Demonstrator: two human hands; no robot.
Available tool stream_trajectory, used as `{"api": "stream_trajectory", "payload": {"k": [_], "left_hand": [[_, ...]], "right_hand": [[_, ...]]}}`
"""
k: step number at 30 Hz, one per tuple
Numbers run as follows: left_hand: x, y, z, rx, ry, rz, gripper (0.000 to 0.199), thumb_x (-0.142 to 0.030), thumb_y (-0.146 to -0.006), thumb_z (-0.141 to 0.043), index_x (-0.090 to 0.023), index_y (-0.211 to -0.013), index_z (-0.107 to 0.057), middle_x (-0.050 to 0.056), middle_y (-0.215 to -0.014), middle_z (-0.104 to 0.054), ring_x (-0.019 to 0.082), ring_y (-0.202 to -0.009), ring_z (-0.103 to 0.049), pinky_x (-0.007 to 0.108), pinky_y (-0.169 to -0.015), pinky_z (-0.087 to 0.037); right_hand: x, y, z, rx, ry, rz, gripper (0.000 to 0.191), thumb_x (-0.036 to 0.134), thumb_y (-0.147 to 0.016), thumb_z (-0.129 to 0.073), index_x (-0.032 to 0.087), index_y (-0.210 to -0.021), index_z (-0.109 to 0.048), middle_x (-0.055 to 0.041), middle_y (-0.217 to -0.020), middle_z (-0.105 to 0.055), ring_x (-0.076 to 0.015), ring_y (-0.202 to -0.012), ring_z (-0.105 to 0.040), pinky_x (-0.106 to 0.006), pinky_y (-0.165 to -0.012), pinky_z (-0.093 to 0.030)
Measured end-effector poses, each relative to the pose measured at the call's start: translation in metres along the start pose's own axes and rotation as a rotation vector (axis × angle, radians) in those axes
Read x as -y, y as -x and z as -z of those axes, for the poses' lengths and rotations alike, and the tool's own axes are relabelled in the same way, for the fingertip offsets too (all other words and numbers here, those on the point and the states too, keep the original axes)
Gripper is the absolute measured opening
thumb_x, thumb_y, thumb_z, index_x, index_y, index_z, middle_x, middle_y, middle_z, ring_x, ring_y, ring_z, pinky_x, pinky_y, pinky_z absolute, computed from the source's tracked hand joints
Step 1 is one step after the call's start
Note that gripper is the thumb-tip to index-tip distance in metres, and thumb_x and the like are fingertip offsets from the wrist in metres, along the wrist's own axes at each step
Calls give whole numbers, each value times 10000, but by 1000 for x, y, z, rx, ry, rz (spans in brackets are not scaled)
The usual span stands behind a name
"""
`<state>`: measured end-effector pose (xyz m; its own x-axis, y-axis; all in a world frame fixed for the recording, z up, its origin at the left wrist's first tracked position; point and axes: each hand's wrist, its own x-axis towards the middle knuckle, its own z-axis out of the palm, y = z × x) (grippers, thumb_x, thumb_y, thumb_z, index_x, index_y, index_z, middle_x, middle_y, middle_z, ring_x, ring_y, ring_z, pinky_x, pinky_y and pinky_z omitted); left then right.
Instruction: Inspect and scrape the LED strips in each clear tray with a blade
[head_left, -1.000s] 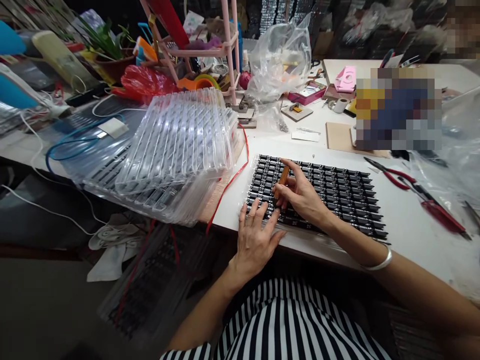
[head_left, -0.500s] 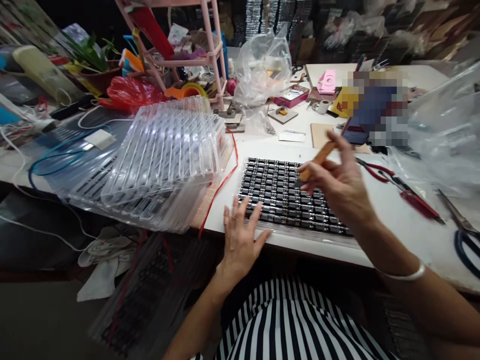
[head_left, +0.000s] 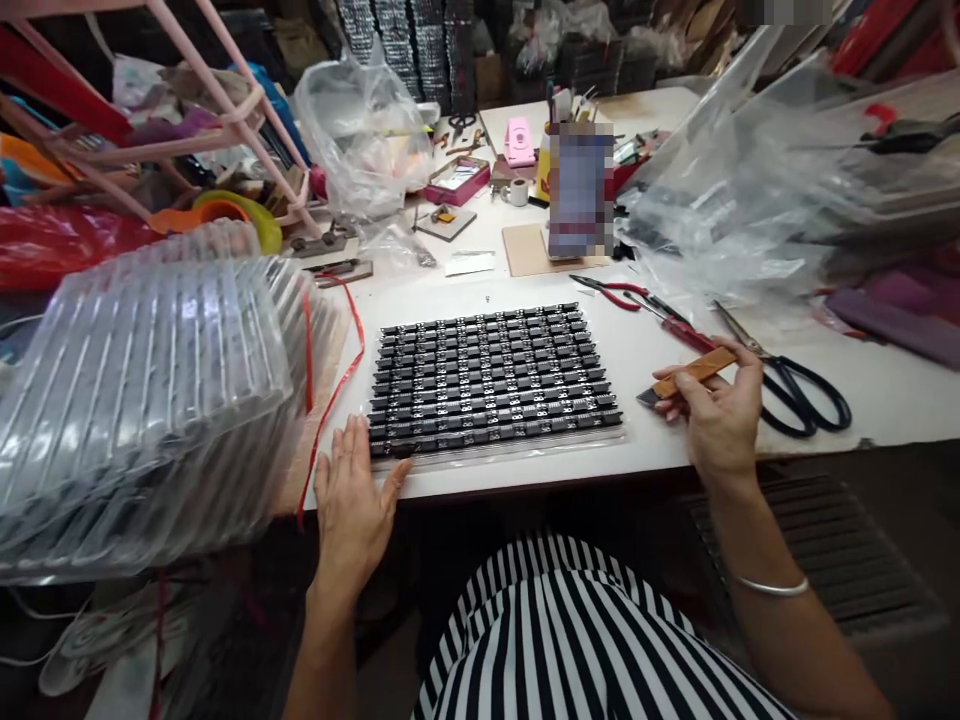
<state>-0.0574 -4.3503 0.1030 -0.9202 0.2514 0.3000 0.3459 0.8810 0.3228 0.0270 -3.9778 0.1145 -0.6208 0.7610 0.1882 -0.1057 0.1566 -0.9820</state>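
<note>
A clear plastic tray (head_left: 517,444) lies on the white tabletop, filled with rows of small black electronic parts (head_left: 487,375) with white markings. My left hand (head_left: 352,500) rests on the tray's near left corner, fingers stretched out and thumb apart along the near edge. By the thumb tip the bottom row looks dark and uneven. To the right of the tray, my right hand (head_left: 720,420) is closed around a craft knife (head_left: 694,372) with an orange-brown handle. Its dark slanted tip points left towards the tray without touching it.
Stacked clear trays (head_left: 150,370) stand at left beside a red strap (head_left: 341,385). Red-handled pliers (head_left: 622,292) and black-handled scissors (head_left: 802,395) lie at right. A phone (head_left: 577,200), its screen blurred, stands behind. Plastic bags (head_left: 367,140) and a pink rack (head_left: 240,110) are farther back.
My right hand has moved from above the parts to the table right of the tray, still holding the craft knife. My left hand stays at the tray's corner. The view has turned right.
</note>
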Motion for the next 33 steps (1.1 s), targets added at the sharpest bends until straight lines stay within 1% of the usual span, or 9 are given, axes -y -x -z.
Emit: {"api": "stream_trajectory", "payload": {"k": [4, 6, 9, 12, 16, 19, 21, 28, 33], "left_hand": [[-6, -5, 7, 18, 64, 40, 952, -742, -799, -408, -115, -1491, -220, 217, -1466, -384, 372, -1374, -324, 559, -1118, -244], [-8, -8, 11, 20, 101, 62, 946, -736, -773, -473, -137, -1477, -271, 200, -1450, -416, 365, -1355, -361, 547, -1114, -273], [-10, -11, 13, 6, 120, 116, 918, -707, -745, -552, -144, -1443, -355, 186, -1414, -468, 359, -1309, -428, 519, -1094, -332], [-11, -13, 13, -14, 139, 175, 868, -642, -747, -609, -152, -1427, -383, 171, -1381, -509, 343, -1274, -474, 499, -1084, -360], [-10, -13, 13, -36, 182, 194, 816, -582, -745, -649, -164, -1406, -415, 156, -1372, -524, 323, -1272, -483, 480, -1096, -354], [-8, -13, 12, -41, 209, 203, 793, -551, -741, -675, -178, -1396, -427, 147, -1368, -530, 309, -1276, -482, 471, -1103, -347], [-7, -13, 11, -48, 216, 203, 784, -543, -736, -687, -187, -1388, -437, 143, -1363, -536, 305, -1274, -486, 469, -1102, -348], [-8, -13, 11, -59, 192, 182, 776, -585, -746, -656, -181, -1376, -451, 157, -1332, -560, 311, -1239, -521, 470, -1069, -387], [-8, -14, 11, -55, 143, 177, 735, -583, -762, -640, -193, -1361, -468, 149, -1305, -584, 320, -1220, -535, 482, -1047, -399]], "right_hand": [[0, 1, -1, 25, 51, 5, 483, 308, -767, -668, 221, -1175, -426, -2, -757, -679, -119, -466, -563, -220, -399, -414], [2, 2, 0, 34, 116, 1, 459, 308, -771, -666, 211, -1163, -448, 9, -692, -657, -125, -481, -570, -238, -447, -459], [5, 5, 0, 50, 193, -13, 472, 311, -782, -656, 207, -1194, -452, 35, -600, -615, -148, -492, -588, -271, -501, -501], [7, 7, -1, 74, 166, -57, 491, 334, -793, -639, 206, -1227, -447, 34, -601, -619, -166, -515, -621, -279, -500, -511], [6, 8, -3, 64, 67, -113, 487, 343, -782, -641, 200, -1217, -473, 40, -600, -623, -151, -480, -608, -252, -448, -477], [3, 8, -3, 29, -16, -121, 465, 334, -770, -648, 207, -1189, -494, 45, -568, -613, -136, -444, -576, -228, -410, -422], [2, 7, -2, 19, -48, -124, 461, 325, -764, -653, 211, -1183, -499, 44, -554, -609, -137, -436, -564, -233, -405, -410], [1, 8, -2, -5, -28, -119, 464, 326, -747, -660, 219, -1174, -515, 33, -561, -613, -153, -432, -558, -255, -390, -388], [3, 8, -3, -12, -72, -139, 476, 308, -729, -678, 223, -1173, -530, 31, -545, -600, -160, -437, -550, -257, -402, -364]]}}
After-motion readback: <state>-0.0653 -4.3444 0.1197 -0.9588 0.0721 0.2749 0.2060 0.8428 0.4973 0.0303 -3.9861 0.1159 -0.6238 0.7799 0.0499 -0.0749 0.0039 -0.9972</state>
